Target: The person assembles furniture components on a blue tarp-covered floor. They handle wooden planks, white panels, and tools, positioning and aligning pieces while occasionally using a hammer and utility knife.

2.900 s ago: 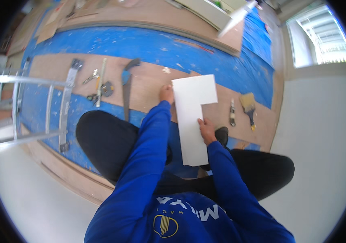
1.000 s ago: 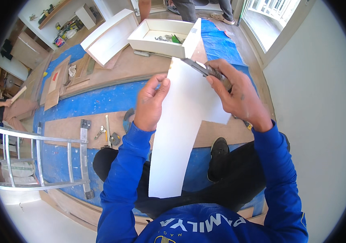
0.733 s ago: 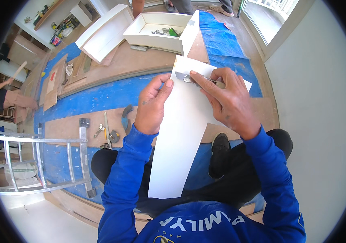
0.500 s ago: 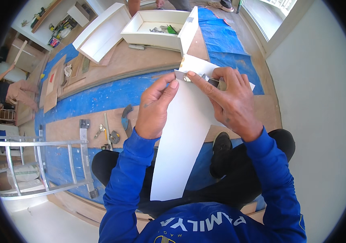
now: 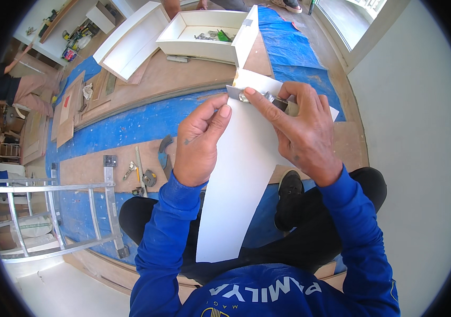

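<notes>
A long white panel (image 5: 238, 179) slants from my lap up to both hands, with a shorter white piece (image 5: 257, 81) crossing behind its far end. My left hand (image 5: 198, 145) pinches the panel's far left corner between thumb and fingers. Across that end lies a small metal fitting (image 5: 244, 97), silver with a grey flat plate and darker parts; its exact kind is unclear. My right hand (image 5: 310, 134) is closed over the fitting, index finger stretched along it and pressing its left part. The right thumb and the underside of the grip are hidden.
White drawer boxes (image 5: 196, 50), one holding small hardware, stand ahead on brown boards. A handsaw (image 5: 164, 153), a tape measure (image 5: 149, 178) and other tools lie left. An aluminium ladder (image 5: 56, 186) lies nearer left; a wall (image 5: 410, 137) rises right. Other people are at far left and ahead.
My hands and the panel stay almost in place, with the fitting's left end shifted very slightly. At far left, the other person has moved and the light stick they held up is no longer visible.
</notes>
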A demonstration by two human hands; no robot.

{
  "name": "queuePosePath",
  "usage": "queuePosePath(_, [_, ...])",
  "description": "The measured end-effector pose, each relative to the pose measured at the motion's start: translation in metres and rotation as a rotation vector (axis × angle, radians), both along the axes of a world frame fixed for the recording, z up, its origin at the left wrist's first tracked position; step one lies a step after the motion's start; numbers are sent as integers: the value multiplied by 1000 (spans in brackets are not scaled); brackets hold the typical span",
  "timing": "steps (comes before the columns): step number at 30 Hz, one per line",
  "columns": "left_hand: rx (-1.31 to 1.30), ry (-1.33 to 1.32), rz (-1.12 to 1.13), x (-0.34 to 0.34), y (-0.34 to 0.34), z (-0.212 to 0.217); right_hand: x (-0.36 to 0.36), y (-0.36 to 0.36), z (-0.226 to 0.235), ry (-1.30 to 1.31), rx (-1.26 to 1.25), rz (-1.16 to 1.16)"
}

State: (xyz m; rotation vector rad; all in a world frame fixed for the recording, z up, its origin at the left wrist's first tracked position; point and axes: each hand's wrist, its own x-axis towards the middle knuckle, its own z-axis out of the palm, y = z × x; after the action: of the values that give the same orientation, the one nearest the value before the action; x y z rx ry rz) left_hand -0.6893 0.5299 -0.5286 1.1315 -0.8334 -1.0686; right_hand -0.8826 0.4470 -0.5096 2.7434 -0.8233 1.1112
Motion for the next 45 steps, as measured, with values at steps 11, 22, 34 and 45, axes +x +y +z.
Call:
queuePosePath(11, [3,-77,2,1,1,4,3,1,-3,-13,-8,-21])
queuePosePath(22, [-6,10,-36,0,1,7,5,0,-4,-116,26,-3])
queuePosePath(34, [-23,49,7,-4,-4,7,1,0,13,-488,322,82])
queuePosePath(45, [-342,-466,913,152,5,52,-66,-102,-122,8,542,-499])
